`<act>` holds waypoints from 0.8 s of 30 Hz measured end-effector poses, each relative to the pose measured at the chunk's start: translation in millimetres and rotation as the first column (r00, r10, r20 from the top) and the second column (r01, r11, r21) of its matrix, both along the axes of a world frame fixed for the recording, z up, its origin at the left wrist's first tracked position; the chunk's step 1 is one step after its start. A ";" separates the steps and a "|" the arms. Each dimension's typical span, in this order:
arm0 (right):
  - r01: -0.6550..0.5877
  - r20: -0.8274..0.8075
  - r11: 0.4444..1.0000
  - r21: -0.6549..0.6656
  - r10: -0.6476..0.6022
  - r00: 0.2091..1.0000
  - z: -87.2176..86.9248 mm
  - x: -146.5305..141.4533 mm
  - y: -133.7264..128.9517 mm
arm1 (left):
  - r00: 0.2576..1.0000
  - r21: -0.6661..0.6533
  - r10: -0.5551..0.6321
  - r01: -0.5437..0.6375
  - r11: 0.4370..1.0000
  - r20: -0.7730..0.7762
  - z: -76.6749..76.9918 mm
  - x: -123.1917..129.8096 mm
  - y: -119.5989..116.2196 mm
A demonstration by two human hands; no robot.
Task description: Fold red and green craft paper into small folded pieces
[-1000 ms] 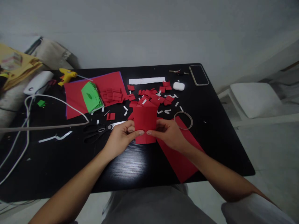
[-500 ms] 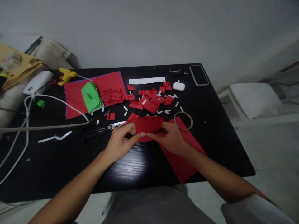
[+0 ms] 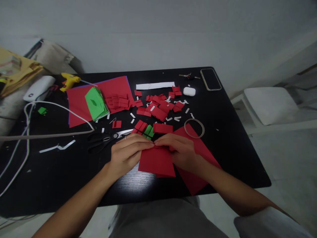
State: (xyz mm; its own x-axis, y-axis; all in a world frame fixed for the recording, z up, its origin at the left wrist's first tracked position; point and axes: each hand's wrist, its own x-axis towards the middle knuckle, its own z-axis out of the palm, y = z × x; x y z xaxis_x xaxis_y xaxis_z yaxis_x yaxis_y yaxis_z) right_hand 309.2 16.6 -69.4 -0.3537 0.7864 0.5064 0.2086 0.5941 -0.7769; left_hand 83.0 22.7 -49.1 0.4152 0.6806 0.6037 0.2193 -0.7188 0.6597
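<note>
A folded sheet of red paper (image 3: 157,161) lies between my hands over the front part of the table. My left hand (image 3: 128,151) grips its upper left edge, fingers bent and pressed together. At the upper right edge, my right hand (image 3: 182,150) pinches the same paper, with its fingertips close to those of the left. Just beyond my hands are small folded green pieces (image 3: 149,131), some folded red pieces (image 3: 158,112) and white paper scraps. Black-handled scissors (image 3: 106,137) rest left of my left hand. A larger red sheet (image 3: 198,168) extends partly beneath my right forearm.
A green paper stack (image 3: 97,102) sits on red sheets (image 3: 79,110) at the left, near a yellow glue gun (image 3: 70,79) and a white cable (image 3: 61,135). Right of centre are a tape ring (image 3: 203,130), white case (image 3: 189,91), keys (image 3: 189,76) and phone (image 3: 210,79).
The red paper was held up as a narrow panel; now it is lower, its broad face spread toward me. Both hands have turned over it, uncovering the green pieces behind.
</note>
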 end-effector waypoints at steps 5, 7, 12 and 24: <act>0.028 0.016 0.996 -0.086 -0.027 1.000 1.6 0.1 0.1 | 1.000 -0.003 0.011 -0.011 1.000 0.007 1.6 0.8 0.0; 0.020 0.011 0.995 -0.095 -0.019 1.000 3.7 0.7 0.6 | 1.000 -0.023 0.018 -0.018 1.000 -0.007 2.6 0.9 0.2; -0.011 0.029 0.974 -0.225 0.018 0.999 8.1 1.4 3.3 | 0.998 -0.097 0.037 -0.041 0.994 -0.041 0.9 0.5 0.3; -0.062 -0.158 0.706 -0.706 -0.072 0.985 6.4 -5.9 10.1 | 0.978 -0.643 0.208 -0.153 0.751 0.010 -6.2 9.1 2.0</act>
